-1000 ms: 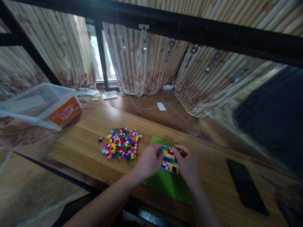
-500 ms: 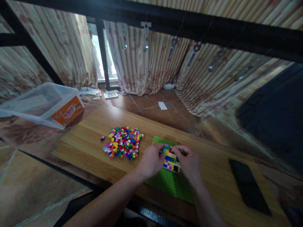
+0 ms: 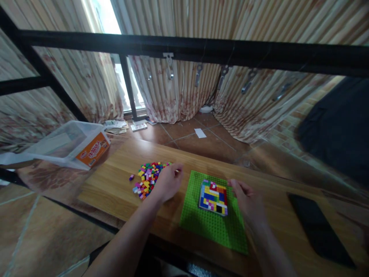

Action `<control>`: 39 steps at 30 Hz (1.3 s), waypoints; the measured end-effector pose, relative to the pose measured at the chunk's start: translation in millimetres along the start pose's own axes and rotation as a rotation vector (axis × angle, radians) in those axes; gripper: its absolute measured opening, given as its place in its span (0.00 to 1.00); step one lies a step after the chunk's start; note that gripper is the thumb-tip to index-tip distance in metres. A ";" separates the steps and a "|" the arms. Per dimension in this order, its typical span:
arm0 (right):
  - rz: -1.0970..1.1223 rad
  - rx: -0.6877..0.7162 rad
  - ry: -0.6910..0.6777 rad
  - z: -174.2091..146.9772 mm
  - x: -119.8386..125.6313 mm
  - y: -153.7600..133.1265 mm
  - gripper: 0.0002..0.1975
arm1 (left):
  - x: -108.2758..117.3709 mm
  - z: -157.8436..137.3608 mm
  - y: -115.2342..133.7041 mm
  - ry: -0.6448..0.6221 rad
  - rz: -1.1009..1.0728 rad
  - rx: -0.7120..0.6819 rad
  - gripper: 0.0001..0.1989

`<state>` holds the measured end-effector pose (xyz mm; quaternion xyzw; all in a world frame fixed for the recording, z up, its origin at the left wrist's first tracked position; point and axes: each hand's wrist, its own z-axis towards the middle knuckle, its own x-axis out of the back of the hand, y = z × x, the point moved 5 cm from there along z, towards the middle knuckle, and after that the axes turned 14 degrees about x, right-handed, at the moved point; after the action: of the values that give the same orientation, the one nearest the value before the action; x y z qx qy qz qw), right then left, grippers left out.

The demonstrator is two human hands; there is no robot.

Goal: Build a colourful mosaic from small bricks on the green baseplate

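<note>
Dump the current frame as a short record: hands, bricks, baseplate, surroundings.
left_hand: left hand in front of the loose brick pile, partly hiding it; held item not discernible
right_hand: right hand by the right side of the green baseplate; fingers curled, held item not discernible
build: multicolored brick block on the baseplate, neither hand on it
stray: one purple piece left of the pile
surface: wooden tabletop
nearby: dark flat slab at right; clear bin at left

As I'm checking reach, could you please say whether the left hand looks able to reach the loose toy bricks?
Probably yes: the left hand is near the loose toy bricks, with no obstacle visible between them.
</note>
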<state>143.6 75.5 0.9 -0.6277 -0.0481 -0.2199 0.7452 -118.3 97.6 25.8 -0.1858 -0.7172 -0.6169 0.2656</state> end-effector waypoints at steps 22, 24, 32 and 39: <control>-0.086 -0.070 -0.031 -2.2 4.2 -12.6 0.17 | 36.0 26.4 -38.1 0.074 0.714 0.031 0.13; -0.091 -0.058 -0.042 -2.5 3.9 -14.2 0.17 | 32.5 27.0 -39.1 0.082 0.741 0.044 0.14; -0.076 -0.006 -0.056 -1.9 3.5 -10.0 0.16 | 32.0 24.9 -39.2 0.072 0.796 0.073 0.12; -0.065 0.023 -0.028 -1.6 3.0 -11.1 0.17 | 36.7 25.7 -39.1 0.094 0.702 0.037 0.10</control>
<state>141.7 71.9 11.8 -0.6201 -0.0812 -0.2347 0.7442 -174.4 114.0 15.0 -0.3874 -0.6075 -0.4830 0.4975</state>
